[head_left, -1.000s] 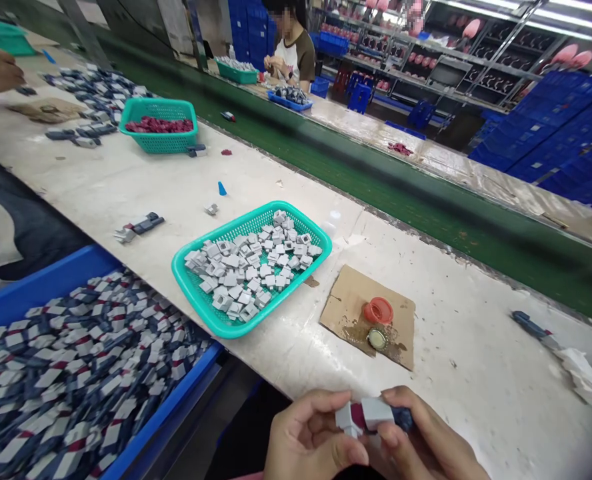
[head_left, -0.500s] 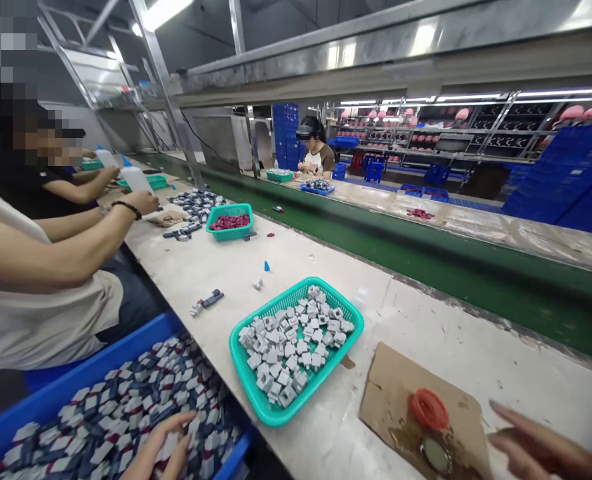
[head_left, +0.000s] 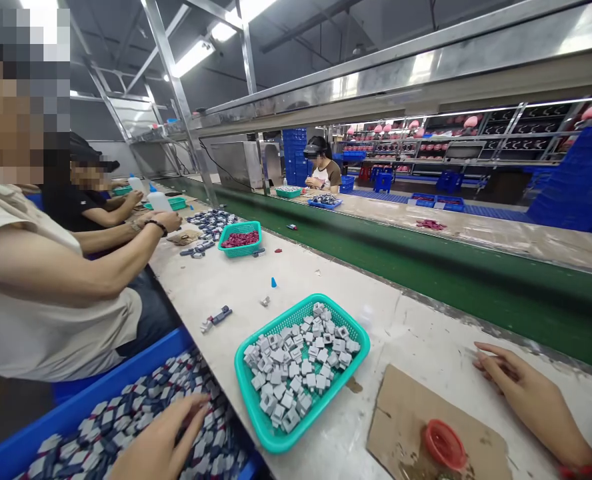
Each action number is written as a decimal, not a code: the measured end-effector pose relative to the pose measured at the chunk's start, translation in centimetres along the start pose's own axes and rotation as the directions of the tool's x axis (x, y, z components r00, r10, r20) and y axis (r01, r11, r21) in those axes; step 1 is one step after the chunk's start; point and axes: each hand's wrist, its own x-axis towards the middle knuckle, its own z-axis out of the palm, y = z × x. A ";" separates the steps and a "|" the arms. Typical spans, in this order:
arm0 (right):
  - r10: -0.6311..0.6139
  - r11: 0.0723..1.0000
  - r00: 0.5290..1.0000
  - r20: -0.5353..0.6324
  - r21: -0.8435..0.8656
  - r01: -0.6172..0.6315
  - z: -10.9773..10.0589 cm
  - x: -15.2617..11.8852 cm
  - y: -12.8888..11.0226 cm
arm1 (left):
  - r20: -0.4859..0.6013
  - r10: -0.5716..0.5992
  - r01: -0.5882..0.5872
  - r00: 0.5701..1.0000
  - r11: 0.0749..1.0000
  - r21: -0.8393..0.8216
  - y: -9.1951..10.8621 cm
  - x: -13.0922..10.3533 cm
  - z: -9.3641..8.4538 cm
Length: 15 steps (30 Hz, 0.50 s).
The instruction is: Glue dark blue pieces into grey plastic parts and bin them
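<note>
A: Where's the left hand [head_left: 159,443]?
B: At seven o'clock, low in the view, fingers spread and lying flat on the pile of grey-and-navy parts [head_left: 126,417] in the blue bin [head_left: 101,383]. It grips nothing that I can see.
A: And the right hand [head_left: 519,390]?
B: At four o'clock, palm down on the pale surface [head_left: 326,267], fingers stretched out and loosely together, pointing toward the green conveyor belt [head_left: 426,267]. It's empty. Just beside it, toward six o'clock, lies a piece of cardboard [head_left: 406,420] with a red cap [head_left: 443,443] on it.
A: What's between the hands?
B: A teal basket [head_left: 256,407] of small grey blocks [head_left: 299,363], near the middle. At eleven o'clock, further up the surface, a second teal basket [head_left: 240,250] holds dark red pieces.
A: Anyone else?
B: A person in a beige shirt [head_left: 51,320] sits at nine o'clock, arms out over the surface, and another works across the belt at twelve.
</note>
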 end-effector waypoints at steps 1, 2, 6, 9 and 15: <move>0.012 1.000 1.000 -0.002 -0.002 -0.012 0.1 0.1 0.1 | -0.051 0.071 -0.072 0.996 0.997 -0.012 2.7 0.2 -0.8; 0.022 1.000 1.000 0.000 -0.009 -0.022 0.2 0.1 0.2 | -0.114 0.177 -0.179 0.978 0.984 -0.010 5.4 0.4 -1.4; 0.079 0.996 0.997 0.011 0.050 -0.080 0.0 0.0 0.5 | 0.211 0.619 -0.651 0.756 0.744 0.151 13.5 2.6 -0.8; 0.073 0.993 0.997 0.009 0.097 -0.074 -0.2 -0.1 0.7 | 0.355 0.661 -0.738 0.661 0.657 0.151 15.9 4.5 0.9; 0.080 0.991 0.996 0.049 0.106 -0.085 -0.3 0.2 0.6 | 0.362 0.657 -0.720 0.662 0.691 0.063 15.8 5.4 1.8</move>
